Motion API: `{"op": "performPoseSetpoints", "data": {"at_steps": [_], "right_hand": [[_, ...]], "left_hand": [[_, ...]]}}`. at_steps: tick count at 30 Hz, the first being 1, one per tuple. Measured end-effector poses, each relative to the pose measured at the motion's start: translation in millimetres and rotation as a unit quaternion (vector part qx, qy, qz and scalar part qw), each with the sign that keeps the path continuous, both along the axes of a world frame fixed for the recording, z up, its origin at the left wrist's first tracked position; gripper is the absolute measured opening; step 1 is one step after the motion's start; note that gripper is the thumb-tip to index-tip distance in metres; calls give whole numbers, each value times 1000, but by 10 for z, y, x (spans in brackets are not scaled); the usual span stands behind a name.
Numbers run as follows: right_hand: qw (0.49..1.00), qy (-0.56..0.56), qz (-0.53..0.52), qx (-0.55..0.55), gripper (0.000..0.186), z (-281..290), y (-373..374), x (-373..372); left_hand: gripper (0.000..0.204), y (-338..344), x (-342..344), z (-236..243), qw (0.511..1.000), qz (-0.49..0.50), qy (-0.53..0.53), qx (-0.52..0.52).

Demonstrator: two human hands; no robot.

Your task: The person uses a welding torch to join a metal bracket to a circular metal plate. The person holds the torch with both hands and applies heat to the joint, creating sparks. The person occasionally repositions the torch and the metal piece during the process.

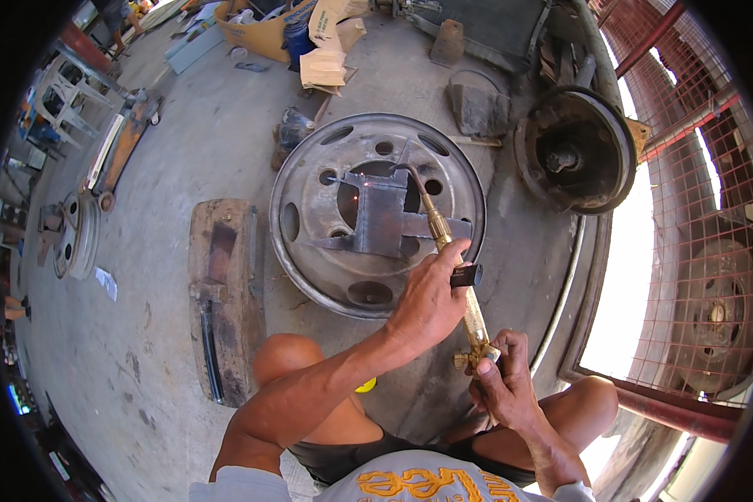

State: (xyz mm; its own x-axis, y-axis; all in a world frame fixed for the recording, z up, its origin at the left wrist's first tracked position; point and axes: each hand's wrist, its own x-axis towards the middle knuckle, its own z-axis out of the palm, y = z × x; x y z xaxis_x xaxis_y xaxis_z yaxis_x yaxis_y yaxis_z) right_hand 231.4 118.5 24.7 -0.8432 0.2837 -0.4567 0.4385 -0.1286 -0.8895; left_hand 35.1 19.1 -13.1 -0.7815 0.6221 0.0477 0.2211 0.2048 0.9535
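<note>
My left hand [431,293] is closed around the front of a brass gas torch [474,322]. A short black cylinder [467,275] sticks out beside its fingers; how it is held or fixed, I cannot tell. At the torch's rear end my right hand [510,389] grips the body, its thumb by the valve knobs. The bent tip [406,170] points at a dark, irregular steel plate [381,217], lying across the centre of a steel wheel rim [309,276]. Small orange glowing spots show along the plate's left and upper part. No flame can be made out.
Left of the rim lies a worn, rusty metal piece [226,309] with a black bar on it. A brake drum [573,151] stands at the right, near a red mesh fence [686,125]. Farther off are a cardboard box [259,38] and a plastic chair [67,100].
</note>
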Motion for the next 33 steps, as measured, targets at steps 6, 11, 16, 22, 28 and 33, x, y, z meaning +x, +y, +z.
{"op": "performPoseSetpoints", "data": {"at_steps": [6, 11, 16, 22, 28, 33], "right_hand": [[999, -29, 25, 1, 39, 73, 40, -47], [999, -24, 29, -2, 40, 50, 43, -48], [995, 92, 23, -30, 60, -57, 24, 52], [990, 112, 16, -81, 79, -22, 210, -29], [912, -76, 241, 322, 48, 286, 991, -615], [789, 30, 229, 570, 57, -445, 1177, -1308]], "left_hand": [[41, -31, 16, -57, 999, 5, -15, -52], [38, -46, 11, -15, 1000, 5, 11, -29], [33, 33, 150, 167, 992, 1, -53, 110], [27, 54, 225, 389, 979, -17, -55, 194], [29, 20, 378, 517, 955, -61, 30, 288], [38, 12, 420, 546, 948, -83, 72, 298]]}}
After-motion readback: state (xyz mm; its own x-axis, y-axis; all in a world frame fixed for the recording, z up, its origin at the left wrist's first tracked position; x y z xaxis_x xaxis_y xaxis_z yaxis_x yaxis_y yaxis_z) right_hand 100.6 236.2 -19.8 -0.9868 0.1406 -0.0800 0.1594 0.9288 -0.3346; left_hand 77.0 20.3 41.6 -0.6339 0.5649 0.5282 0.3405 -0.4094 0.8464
